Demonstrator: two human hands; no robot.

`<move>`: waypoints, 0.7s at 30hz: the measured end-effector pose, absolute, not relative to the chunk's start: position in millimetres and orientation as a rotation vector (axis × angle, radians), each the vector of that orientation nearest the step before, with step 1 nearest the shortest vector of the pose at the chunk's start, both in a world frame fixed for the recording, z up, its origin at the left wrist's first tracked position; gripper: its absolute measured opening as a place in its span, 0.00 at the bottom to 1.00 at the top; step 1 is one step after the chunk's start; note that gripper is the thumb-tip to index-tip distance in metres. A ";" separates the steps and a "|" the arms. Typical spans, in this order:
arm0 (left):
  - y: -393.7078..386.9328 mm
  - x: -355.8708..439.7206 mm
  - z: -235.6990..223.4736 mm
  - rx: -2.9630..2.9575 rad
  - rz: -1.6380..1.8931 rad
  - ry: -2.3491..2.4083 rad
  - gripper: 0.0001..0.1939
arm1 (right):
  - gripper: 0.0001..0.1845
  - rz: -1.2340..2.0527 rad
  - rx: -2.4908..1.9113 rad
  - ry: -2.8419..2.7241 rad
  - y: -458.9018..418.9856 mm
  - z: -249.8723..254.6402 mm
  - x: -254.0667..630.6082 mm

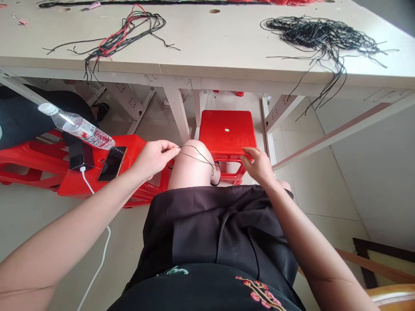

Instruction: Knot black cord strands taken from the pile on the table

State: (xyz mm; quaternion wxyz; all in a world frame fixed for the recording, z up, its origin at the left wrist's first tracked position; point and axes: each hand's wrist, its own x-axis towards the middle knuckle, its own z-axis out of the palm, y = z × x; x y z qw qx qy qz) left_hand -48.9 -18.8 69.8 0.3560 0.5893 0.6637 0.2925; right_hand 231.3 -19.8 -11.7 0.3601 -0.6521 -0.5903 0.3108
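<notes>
The thin black cord (212, 164) is hard to trace past its small tangle, where its loose end blurs against the shoe. It stretches over the bare knee, below the worktop's (207, 47) front edge. The left hand (157, 157), palm turned inward, pinches it between thumb and forefinger. The right hand (259, 163) bends inward, fingertips overlapping the red stool's (227, 125) near right corner in view; whether it grips any cord cannot be told. Along the worktop's far edge, red cords (292, 2) are cut off by the frame.
</notes>
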 end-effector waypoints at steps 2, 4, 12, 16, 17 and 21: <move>-21.7 -36.9 73.9 1.624 0.686 1.696 0.11 | 0.22 0.736 -1.336 -1.686 -17.1 6.5 197.0; -23.6 -26.8 76.4 1.739 0.646 1.633 0.12 | 0.26 0.881 -0.998 -1.742 -15.8 20.8 162.9; -19.5 -35.7 36.2 1.514 0.633 1.675 0.11 | 0.16 1.476 -1.077 -1.489 -18.1 -6.8 172.2; -28.2 -48.1 20.9 1.303 0.586 1.711 0.11 | 0.14 1.509 -1.331 -1.489 -23.8 -23.9 199.7; -31.0 -50.1 20.3 1.237 0.568 1.713 0.11 | 0.13 1.503 -1.371 -1.497 -24.6 -27.1 202.8; -38.7 -51.4 23.5 1.043 0.554 1.704 0.11 | 0.12 1.447 -1.440 -1.575 -19.2 -41.5 208.7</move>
